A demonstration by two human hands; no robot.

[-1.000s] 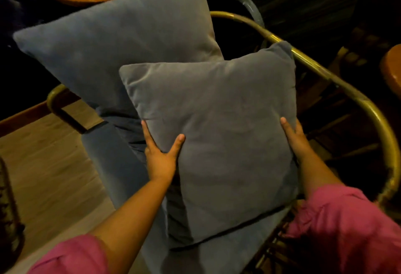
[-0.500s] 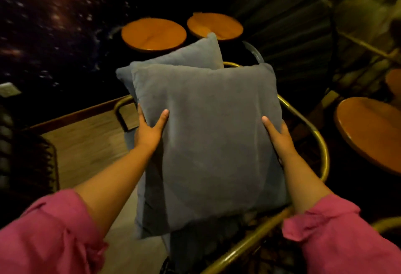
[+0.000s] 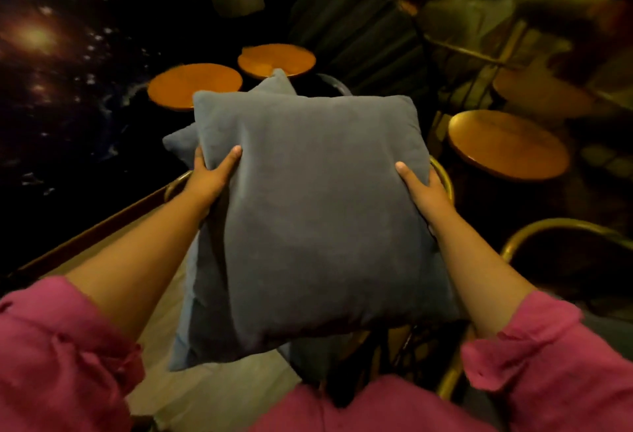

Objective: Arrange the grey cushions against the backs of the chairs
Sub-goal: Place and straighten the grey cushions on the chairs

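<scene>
A square grey cushion (image 3: 315,212) fills the middle of the view, held up off the seat. My left hand (image 3: 210,176) grips its left edge with the thumb on the front face. My right hand (image 3: 423,188) grips the right edge the same way. Behind it a second grey cushion (image 3: 270,84) leans against the chair back, with only its top corner and left corner showing. The chair's brass frame (image 3: 443,178) curves round behind my right hand, and most of the chair is hidden by the front cushion.
Two round orange tables (image 3: 195,84) stand behind the chair and another round table (image 3: 507,147) to the right. A second brass-framed chair (image 3: 561,226) is at the lower right. A wooden floor (image 3: 164,315) runs along the left, bounded by a dark rail.
The front cushion has come up off the seat and toward me, with both hands gripping its sides. The view has pulled back, showing more tables and the second chair.
</scene>
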